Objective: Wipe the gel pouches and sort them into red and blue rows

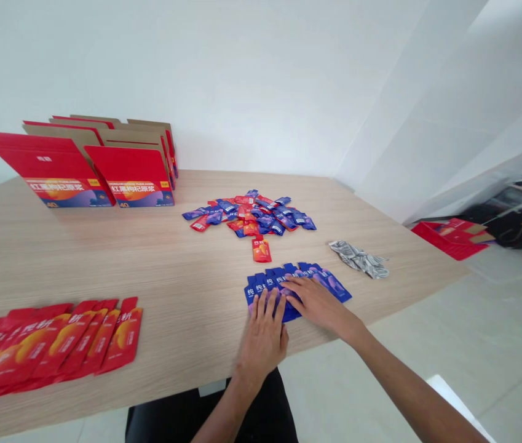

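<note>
Several blue pouches (334, 285) lie overlapping in a fanned row close to the table's front edge. My left hand (264, 332) rests with its fingers stretched over the left and lower part of that row. From the right, my right hand (311, 299) reaches across the middle of the row, its fingers extended flat on the pouches. Parts of the pouches are hidden under both hands. Just beyond the row, one red pouch (261, 250) lies by itself, at the near side of a mixed pile of red and blue pouches (261, 215).
Overlapping red pouches (122, 335) form a row at the left front. Several open red cartons (138, 178) stand at the back left. Crumpled grey-and-white gloves (358, 259) lie right of the blue row. A red crate (449, 237) sits beyond the table (187, 277).
</note>
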Demonstrator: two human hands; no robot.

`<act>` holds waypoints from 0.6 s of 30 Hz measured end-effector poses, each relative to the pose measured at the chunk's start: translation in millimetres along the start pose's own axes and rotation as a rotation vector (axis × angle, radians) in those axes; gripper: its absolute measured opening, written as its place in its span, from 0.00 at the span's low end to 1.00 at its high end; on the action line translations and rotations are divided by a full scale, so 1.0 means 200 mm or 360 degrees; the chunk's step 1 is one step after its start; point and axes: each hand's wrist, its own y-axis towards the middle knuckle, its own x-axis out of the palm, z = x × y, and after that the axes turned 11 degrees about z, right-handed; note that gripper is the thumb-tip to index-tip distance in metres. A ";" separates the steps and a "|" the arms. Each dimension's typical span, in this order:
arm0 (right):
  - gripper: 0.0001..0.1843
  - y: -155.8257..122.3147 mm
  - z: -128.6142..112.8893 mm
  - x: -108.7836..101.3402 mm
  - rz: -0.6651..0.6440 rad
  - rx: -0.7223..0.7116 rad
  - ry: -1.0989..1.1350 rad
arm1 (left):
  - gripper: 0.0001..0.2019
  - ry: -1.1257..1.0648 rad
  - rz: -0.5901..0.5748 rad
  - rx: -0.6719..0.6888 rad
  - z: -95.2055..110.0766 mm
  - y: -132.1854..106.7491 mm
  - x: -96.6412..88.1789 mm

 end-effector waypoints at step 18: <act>0.19 0.50 0.32 -0.04 0.0183 0.0212 0.0039 | 0.33 -0.0194 0.0079 -0.0051 0.01 0.03 -0.07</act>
